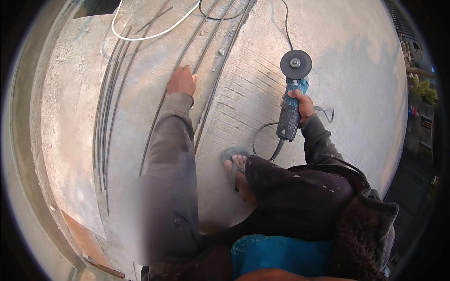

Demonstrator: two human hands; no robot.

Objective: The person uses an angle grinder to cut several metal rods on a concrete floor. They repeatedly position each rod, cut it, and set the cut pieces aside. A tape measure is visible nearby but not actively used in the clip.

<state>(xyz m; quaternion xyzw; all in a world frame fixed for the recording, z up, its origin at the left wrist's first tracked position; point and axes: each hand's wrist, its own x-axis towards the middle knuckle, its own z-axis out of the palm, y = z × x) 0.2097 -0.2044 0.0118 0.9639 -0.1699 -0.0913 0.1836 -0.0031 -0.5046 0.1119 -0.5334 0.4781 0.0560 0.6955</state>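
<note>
My right hand [303,107] is wrapped round the blue, dust-covered body of an angle grinder [288,119]. The grinder points away from me, its dark round disc [303,70] at the far end. A cable runs from its near end and loops beside my foot. To the left, my left hand [182,80] is closed over a long thin steel rod [189,46] lying on the concrete; its fingertips are partly hidden. Further rods [212,35] lie close by on its right, roughly parallel.
Several more steel rods [112,93] lie together on the left. A white hose or cable [154,36] curves across the far end. My sandalled foot [238,171] rests on the grooved concrete [248,89]. A low wall edge [23,140] bounds the left side; plants [424,91] stand far right.
</note>
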